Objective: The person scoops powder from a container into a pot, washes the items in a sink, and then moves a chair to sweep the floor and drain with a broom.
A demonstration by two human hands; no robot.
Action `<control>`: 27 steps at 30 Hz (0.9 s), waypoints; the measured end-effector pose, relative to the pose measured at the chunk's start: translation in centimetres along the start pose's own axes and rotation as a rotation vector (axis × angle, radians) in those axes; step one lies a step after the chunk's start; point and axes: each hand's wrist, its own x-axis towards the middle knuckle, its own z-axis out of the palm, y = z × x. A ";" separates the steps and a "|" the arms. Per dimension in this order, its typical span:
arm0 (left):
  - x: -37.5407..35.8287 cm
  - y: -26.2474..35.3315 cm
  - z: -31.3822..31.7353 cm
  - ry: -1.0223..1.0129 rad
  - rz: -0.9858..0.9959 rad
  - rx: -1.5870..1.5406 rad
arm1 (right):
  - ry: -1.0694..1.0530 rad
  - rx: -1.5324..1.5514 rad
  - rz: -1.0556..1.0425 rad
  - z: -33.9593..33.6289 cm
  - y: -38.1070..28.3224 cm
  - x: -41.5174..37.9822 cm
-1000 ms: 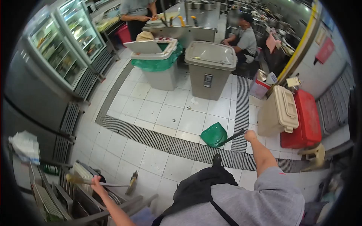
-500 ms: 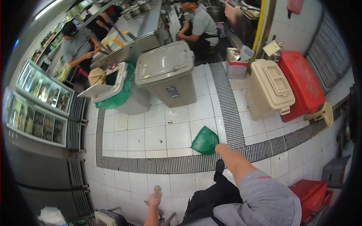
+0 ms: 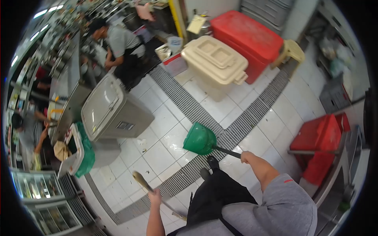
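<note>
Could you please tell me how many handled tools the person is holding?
2: the green dustpan in the right hand, and a long-handled tool, its far end unclear, in the left hand.

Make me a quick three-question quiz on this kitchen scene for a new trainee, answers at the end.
1. Multiple choice: what colour is the dustpan? (a) red (b) green (c) yellow
2. True or false: the right hand grips the dustpan by its handle.
3. Fill in the blank: the beige bin stands beside a large ____ container.

Key: 1 b; 2 true; 3 red.
</note>
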 end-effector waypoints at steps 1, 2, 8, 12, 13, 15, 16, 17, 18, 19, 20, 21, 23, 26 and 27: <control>1.0 2.5 0.7 0.006 0.062 0.034 | -0.059 0.130 0.037 1.9 1.7 -1.5; 1.7 5.0 1.7 0.010 0.123 0.062 | -0.117 0.259 0.074 3.6 3.1 -3.2; 2.7 17.2 7.4 -0.124 0.281 0.026 | -0.021 0.903 0.274 12.1 12.7 -7.3; 0.6 24.2 11.9 -0.215 0.413 0.026 | 0.097 0.734 0.288 14.0 20.4 -8.6; -0.2 25.9 13.3 -0.202 0.437 0.052 | 0.127 0.570 0.247 14.3 22.5 -8.5; -1.2 29.0 16.3 -0.246 0.511 0.063 | -0.027 0.593 0.334 15.9 27.1 -6.6; -1.9 30.7 18.2 -0.278 0.557 0.056 | -0.017 0.625 0.333 15.8 28.4 -7.3; -3.0 32.5 19.9 -0.272 0.581 0.056 | 0.018 0.703 0.399 16.0 30.2 -8.3; -4.1 34.5 21.6 -0.240 0.602 0.042 | 0.053 0.782 0.465 15.8 31.9 -9.1; -4.5 36.2 22.9 -0.224 0.649 0.011 | 0.063 0.818 0.464 16.3 33.3 -8.4; -4.8 37.9 24.2 -0.214 0.694 -0.019 | 0.288 0.832 0.559 17.4 34.6 -7.6; -5.7 40.1 25.7 -0.203 0.773 -0.032 | 0.505 0.838 0.662 18.4 35.8 -7.0; -7.3 43.8 28.1 -0.234 0.818 -0.136 | 0.565 0.757 0.759 18.2 37.4 -9.1; -11.6 49.5 32.3 -0.429 0.796 -0.296 | 0.701 0.619 0.648 12.8 40.4 -13.1; -13.0 51.2 34.0 -0.485 0.805 -0.323 | 0.738 0.714 0.566 10.2 41.5 -13.2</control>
